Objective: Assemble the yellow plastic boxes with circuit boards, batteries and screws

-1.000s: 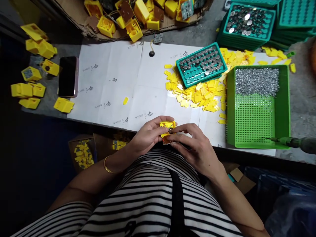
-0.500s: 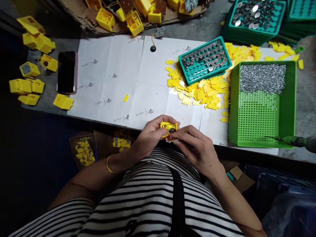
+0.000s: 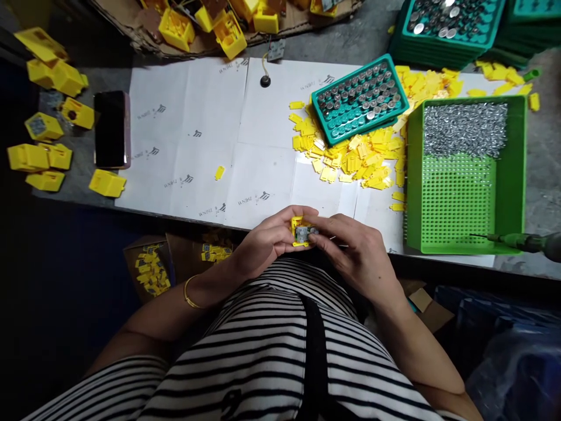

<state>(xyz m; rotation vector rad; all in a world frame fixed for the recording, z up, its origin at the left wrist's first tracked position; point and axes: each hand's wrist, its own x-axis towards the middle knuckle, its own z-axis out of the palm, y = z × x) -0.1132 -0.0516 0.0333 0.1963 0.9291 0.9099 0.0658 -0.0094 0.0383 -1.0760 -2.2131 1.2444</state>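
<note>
Close to my body, at the table's front edge, my left hand (image 3: 265, 242) grips a small yellow plastic housing (image 3: 296, 221) with its open side facing up. A grey circuit board (image 3: 302, 234) sits at the housing's opening. The thumb and fingers of my right hand (image 3: 355, 245) pinch the board's right side; whether it lies fully inside I cannot tell. My fingers hide part of both pieces.
A teal tray of button cells (image 3: 359, 99) rests among loose yellow covers (image 3: 359, 161). To the right stands a green basket of screws (image 3: 464, 128), with an electric screwdriver (image 3: 521, 242) over it. A phone (image 3: 111, 130) and yellow housings (image 3: 44, 126) lie left.
The circuit board has been turned over and brought onto the housing's opening, with its grey face now up. The black round part seen inside the housing before is now covered. The view has shifted slightly.
</note>
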